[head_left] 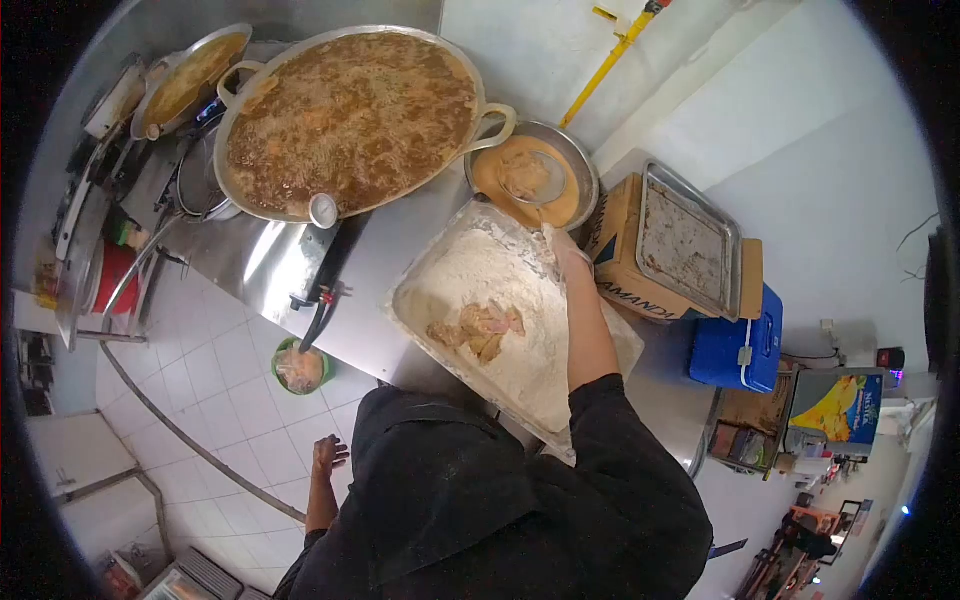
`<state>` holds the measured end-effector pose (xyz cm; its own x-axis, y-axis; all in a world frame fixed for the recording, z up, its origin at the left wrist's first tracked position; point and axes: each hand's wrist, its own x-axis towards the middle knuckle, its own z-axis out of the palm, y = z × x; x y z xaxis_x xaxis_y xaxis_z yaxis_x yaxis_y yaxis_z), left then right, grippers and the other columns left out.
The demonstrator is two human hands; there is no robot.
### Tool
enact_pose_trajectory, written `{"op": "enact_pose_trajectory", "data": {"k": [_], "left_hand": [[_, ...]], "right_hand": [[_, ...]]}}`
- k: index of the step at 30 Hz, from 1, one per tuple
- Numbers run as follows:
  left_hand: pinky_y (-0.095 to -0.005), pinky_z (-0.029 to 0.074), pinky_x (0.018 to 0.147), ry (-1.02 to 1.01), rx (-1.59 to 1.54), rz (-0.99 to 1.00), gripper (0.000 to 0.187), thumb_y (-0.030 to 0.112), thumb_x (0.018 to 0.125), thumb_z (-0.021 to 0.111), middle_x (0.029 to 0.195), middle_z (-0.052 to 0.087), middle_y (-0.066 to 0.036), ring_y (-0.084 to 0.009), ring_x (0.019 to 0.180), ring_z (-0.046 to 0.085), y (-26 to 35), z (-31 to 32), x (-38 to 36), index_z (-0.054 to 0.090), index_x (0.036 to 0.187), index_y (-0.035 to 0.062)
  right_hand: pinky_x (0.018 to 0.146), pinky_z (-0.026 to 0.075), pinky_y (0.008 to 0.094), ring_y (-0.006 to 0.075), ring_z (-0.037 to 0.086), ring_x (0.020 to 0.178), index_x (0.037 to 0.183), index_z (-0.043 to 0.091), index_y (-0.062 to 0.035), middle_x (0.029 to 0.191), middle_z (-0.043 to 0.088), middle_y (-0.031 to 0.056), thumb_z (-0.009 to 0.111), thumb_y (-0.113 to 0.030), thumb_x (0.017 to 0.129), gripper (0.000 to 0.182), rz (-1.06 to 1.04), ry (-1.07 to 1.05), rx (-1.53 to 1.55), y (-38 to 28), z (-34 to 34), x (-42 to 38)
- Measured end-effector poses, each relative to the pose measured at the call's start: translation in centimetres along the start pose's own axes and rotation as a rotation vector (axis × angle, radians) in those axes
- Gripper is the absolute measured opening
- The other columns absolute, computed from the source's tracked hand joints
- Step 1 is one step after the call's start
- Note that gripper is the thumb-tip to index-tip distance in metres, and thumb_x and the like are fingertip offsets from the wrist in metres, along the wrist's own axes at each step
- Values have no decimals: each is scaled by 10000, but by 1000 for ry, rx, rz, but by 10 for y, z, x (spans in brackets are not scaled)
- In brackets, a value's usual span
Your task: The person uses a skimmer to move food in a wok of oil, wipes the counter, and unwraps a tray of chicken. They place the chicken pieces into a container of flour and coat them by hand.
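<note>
My right hand (567, 250), in what looks like a clear glove, is closed at the handle end of a round strainer or ladle (548, 190). The tool rests in a metal bowl (592, 178) of orange-brown batter, where coated pieces show. Below that hand lies a tray (420, 335) of white flour (490, 260), with several battered pieces, likely chicken (480, 330), on the flour. My left hand (328, 455) hangs low at my side over the floor, fingers apart, holding nothing.
A wide pan (497, 118) of bubbling oil with frying pieces stands at the back left. A cardboard box (620, 215) bears a metal tray (690, 235). Right of it is a blue cooler (735, 345). A green container (298, 368) stands on the floor near a hose (200, 450).
</note>
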<state>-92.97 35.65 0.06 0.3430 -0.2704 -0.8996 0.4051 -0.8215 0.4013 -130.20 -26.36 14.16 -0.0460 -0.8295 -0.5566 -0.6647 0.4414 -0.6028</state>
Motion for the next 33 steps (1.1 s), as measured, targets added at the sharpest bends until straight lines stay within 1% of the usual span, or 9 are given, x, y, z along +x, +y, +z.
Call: {"op": "enact_pose_trajectory", "data": {"k": [2,8,14,20,22,25,27,28,33], "left_hand": [[-429,510,716,11,13,-49,478,372,934,455,1057,661,-200,-313,855,670,-3,1,-2,551,1204,-10],[-409,509,680,-8,129,-124,443,343,928,446,1043,669,-182,-300,833,676,-21,0,-8,554,1171,-12],[-399,506,665,-27,110,-121,441,350,927,440,1029,669,-173,-291,830,678,-30,-14,5,555,1170,0],[-411,510,682,19,56,-50,459,360,924,443,1018,666,-183,-301,813,675,-14,-19,26,550,1180,-6],[-416,513,675,30,90,-27,471,379,928,453,1005,666,-191,-301,793,676,2,-12,20,551,1174,-11],[-422,515,657,14,95,-31,482,395,934,461,987,666,-196,-306,775,675,3,-9,16,547,1168,-17],[-427,515,667,-20,122,-87,493,410,927,467,997,665,-188,-312,789,673,-10,-9,26,543,1169,-13],[-428,515,672,-26,162,-127,490,409,927,465,1003,665,-185,-314,797,673,-13,-9,24,541,1172,-9],[-431,513,702,-58,287,-200,465,388,934,446,1029,666,-170,-317,830,668,-9,-9,32,542,1187,10]], "right_hand": [[896,376,431,260,536,1035,1156,632,-76,1101,624,119,393,-538,938,564,48,-28,89,-4,1,-19],[600,416,343,182,548,614,871,681,-50,696,608,52,469,-548,905,542,48,-38,207,18,10,-46],[474,362,328,160,457,462,799,644,-74,584,533,6,483,-531,901,495,134,-64,487,14,9,-63],[621,433,336,214,569,651,987,622,-41,747,616,71,454,-561,923,550,87,-45,219,-6,-17,-145],[739,448,371,246,594,797,1070,599,-5,875,628,134,441,-546,940,578,-77,66,226,74,-4,-146],[704,470,366,297,565,723,1050,565,-4,782,584,168,488,-239,918,280,-516,334,-89,141,2,-218],[783,464,449,390,576,857,1119,536,43,894,593,231,499,-163,887,312,-347,296,-528,133,0,-271],[835,449,509,415,580,957,1199,520,79,996,599,245,513,-149,879,393,21,143,-702,88,-6,-319],[686,494,427,318,593,931,1078,551,34,1035,585,182,541,-154,861,288,-333,232,-686,227,20,-348]]}}
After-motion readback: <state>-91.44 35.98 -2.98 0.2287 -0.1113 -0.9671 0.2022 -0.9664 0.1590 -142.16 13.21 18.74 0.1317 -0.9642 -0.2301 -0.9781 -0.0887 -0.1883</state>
